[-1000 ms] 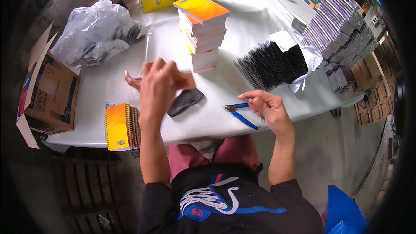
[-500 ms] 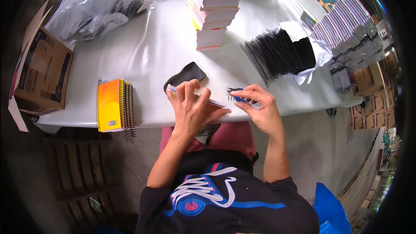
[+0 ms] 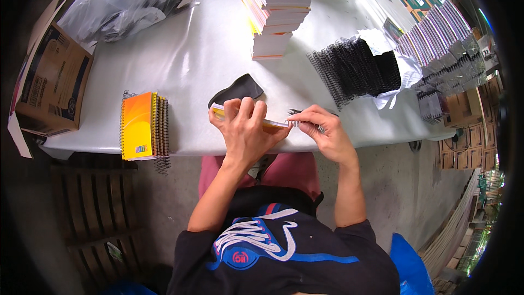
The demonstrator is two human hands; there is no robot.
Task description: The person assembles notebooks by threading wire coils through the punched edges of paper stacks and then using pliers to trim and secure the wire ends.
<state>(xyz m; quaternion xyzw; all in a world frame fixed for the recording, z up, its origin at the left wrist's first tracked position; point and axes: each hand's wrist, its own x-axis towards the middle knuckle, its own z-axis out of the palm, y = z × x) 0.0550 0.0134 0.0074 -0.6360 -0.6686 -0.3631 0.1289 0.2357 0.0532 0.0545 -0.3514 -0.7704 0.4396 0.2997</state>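
My left hand (image 3: 240, 125) grips a thin notebook (image 3: 276, 124) with a yellow cover, held on edge near the table's front. Closed in my right hand (image 3: 327, 136) is a spiral binding coil (image 3: 293, 124), its end touching the notebook's right-hand corner. Dark jaws of pliers (image 3: 295, 112) stick out beside those fingers; their handles are mostly hidden. Just beyond my left hand lies a black curved piece, perhaps cloth (image 3: 240, 88). Bound orange and yellow notebooks (image 3: 137, 125) with spiral coils are stacked at the left.
A tall stack of unbound notebooks (image 3: 275, 19) stands at the back middle. To the right, many black coils (image 3: 357, 71) lie on white wrapping, near bundled spiral notebooks (image 3: 436, 33). A cardboard box (image 3: 54, 84) and a clear plastic bag (image 3: 123, 5) occupy the left side.
My right hand has moved slightly left, bringing the coil's end against the notebook. The pliers' blue handles, seen before, are now covered by the fingers. The view has shifted slightly.
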